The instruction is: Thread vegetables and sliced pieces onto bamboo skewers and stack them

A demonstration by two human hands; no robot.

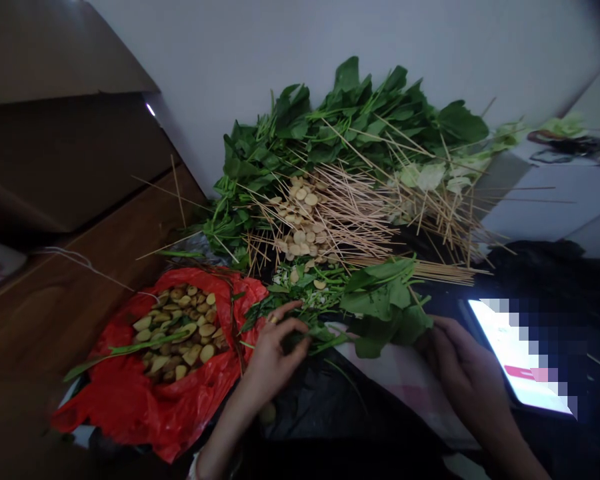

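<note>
My left hand (275, 350), with a ring on one finger, is curled with thumb and forefinger closed at the stem end of some leafy greens (380, 313). At the other end of these greens, the fingers of my right hand (463, 367) are bent together at the edge of the broad leaves; its fingertips are partly hidden and dim. Chopped green stems and leaf bits (320, 287) lie just beyond my left hand. A white and pink sheet (405, 380) is under the leaves, on black plastic (310, 400).
At left, a red plastic bag (125, 400) holds sliced potatoes (180, 340). Behind are skewered slices (305, 240), many bamboo skewers (360, 213), a long heap of leafy greens (340, 113) and pale cabbage-like leaves (430, 177). A lit phone or tablet (510, 353) lies right. Cardboard (65, 133) stands left.
</note>
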